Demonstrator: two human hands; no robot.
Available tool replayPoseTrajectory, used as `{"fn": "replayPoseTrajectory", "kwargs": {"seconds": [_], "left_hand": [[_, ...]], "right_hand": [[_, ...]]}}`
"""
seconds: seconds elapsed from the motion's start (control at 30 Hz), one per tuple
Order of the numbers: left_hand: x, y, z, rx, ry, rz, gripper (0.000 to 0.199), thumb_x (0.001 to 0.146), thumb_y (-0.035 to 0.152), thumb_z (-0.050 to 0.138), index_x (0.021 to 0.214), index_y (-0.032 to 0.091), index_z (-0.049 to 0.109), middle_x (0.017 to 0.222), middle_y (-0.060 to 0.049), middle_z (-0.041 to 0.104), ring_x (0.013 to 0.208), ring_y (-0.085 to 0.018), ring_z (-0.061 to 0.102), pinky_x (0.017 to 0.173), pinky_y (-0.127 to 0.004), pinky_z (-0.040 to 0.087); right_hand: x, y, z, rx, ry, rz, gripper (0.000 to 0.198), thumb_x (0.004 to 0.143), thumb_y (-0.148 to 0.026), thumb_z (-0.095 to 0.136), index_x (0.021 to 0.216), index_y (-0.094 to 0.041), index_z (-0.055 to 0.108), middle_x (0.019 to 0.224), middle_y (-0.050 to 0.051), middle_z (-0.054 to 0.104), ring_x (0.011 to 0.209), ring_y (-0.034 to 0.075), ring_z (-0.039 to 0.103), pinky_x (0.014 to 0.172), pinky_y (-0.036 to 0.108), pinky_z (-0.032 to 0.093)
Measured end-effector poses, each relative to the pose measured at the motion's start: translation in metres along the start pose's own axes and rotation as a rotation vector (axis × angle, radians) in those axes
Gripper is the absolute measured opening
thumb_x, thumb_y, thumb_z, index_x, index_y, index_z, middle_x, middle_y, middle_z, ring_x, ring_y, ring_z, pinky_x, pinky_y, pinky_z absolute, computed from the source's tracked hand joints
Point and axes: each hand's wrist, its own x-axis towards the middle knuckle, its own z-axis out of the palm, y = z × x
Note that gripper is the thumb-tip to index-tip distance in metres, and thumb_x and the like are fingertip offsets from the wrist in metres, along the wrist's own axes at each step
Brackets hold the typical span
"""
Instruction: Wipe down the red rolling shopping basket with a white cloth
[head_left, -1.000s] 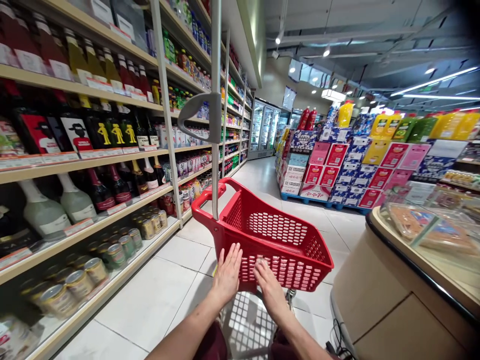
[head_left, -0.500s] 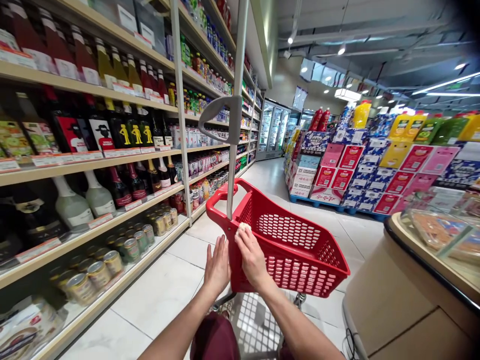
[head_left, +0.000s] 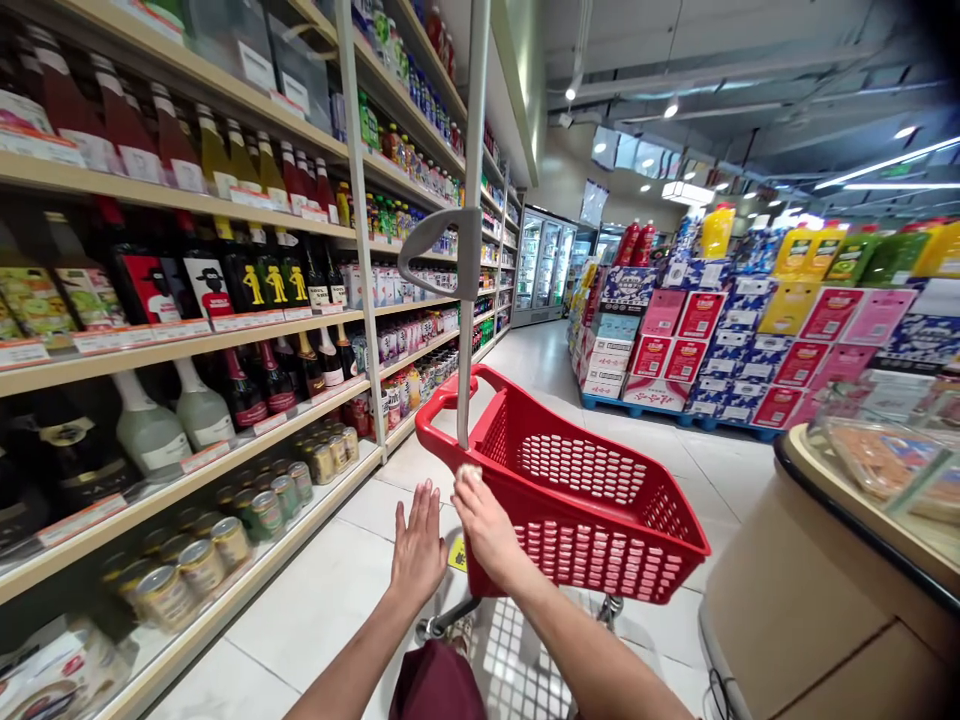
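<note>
A red plastic shopping cart with perforated sides stands in front of me, and a metal pole rises from its handle end. My right hand is at the near corner of the cart, its fingers closed over a small, crumpled whitish wad, perhaps tissue or cloth. Most of that wad is hidden under the fingers. Just left of the cart, my left hand is open with fingers stretched out and nothing in it. Whether it touches the cart I cannot tell.
Shelves of bottles and cans line the left side. A grey loop handle is fixed on the pole. Stacked drink cartons stand on blue pallets behind the cart. A rounded counter is close on the right.
My right hand has slid left and slightly down with the wad. My left hand has moved left, away from the cart. A yellow label now shows between the hands.
</note>
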Motion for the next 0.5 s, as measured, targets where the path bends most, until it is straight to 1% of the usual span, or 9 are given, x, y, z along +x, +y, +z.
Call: {"fn": "replayPoseTrajectory", "kwargs": {"seconds": [0.07,0.17,0.23,0.3,0.4,0.5], "left_hand": [[0.005,0.006,-0.002,-0.014,-0.003,0.011,0.075,0.069,0.009,0.04,0.137,0.009,0.008,0.141,-0.015,0.023,0.131,-0.023,0.016,0.106,-0.047,0.014],[0.012,0.017,-0.003,-0.036,-0.016,0.006,0.073,0.069,0.009,0.04,0.136,0.009,0.012,0.141,-0.015,0.024,0.131,-0.023,0.015,0.106,-0.048,0.014],[0.016,0.024,-0.003,-0.041,-0.025,0.013,0.071,0.068,0.008,0.04,0.135,0.009,0.016,0.141,-0.015,0.026,0.131,-0.023,0.015,0.106,-0.048,0.015],[0.016,0.03,-0.001,-0.038,-0.031,0.037,0.069,0.068,0.008,0.04,0.134,0.008,0.019,0.14,-0.014,0.028,0.131,-0.022,0.016,0.106,-0.047,0.016],[0.015,0.035,0.002,-0.03,-0.045,0.084,0.066,0.069,0.009,0.039,0.132,0.006,0.024,0.139,-0.014,0.029,0.131,-0.023,0.017,0.106,-0.046,0.016],[0.017,0.045,0.006,-0.043,-0.054,0.113,0.065,0.069,0.01,0.039,0.132,0.005,0.025,0.14,-0.015,0.027,0.131,-0.023,0.016,0.106,-0.046,0.015]], "right_hand": [[-0.008,0.001,-0.007,0.022,0.03,0.026,0.032,0.086,-0.012,0.038,0.113,-0.016,0.055,0.12,0.008,0.054,0.127,0.019,0.027,0.098,0.038,0.041],[-0.008,0.009,-0.018,0.041,0.11,0.146,0.036,0.087,-0.011,0.035,0.121,-0.015,0.048,0.129,0.01,0.046,0.13,0.02,0.021,0.102,0.043,0.035],[-0.01,0.016,-0.021,0.031,0.123,0.2,0.038,0.087,-0.01,0.033,0.123,-0.014,0.045,0.131,0.011,0.043,0.13,0.02,0.02,0.103,0.044,0.033],[-0.023,0.021,-0.02,0.02,0.097,0.199,0.038,0.087,-0.009,0.034,0.123,-0.013,0.046,0.128,0.011,0.046,0.129,0.02,0.021,0.101,0.044,0.035],[-0.05,0.024,-0.02,0.008,0.061,0.15,0.037,0.086,-0.009,0.034,0.119,-0.015,0.05,0.121,0.01,0.053,0.129,0.019,0.022,0.098,0.041,0.04],[-0.065,0.03,-0.029,-0.006,0.053,0.17,0.038,0.086,-0.009,0.035,0.121,-0.014,0.048,0.127,0.011,0.048,0.129,0.02,0.021,0.099,0.041,0.038]]}}
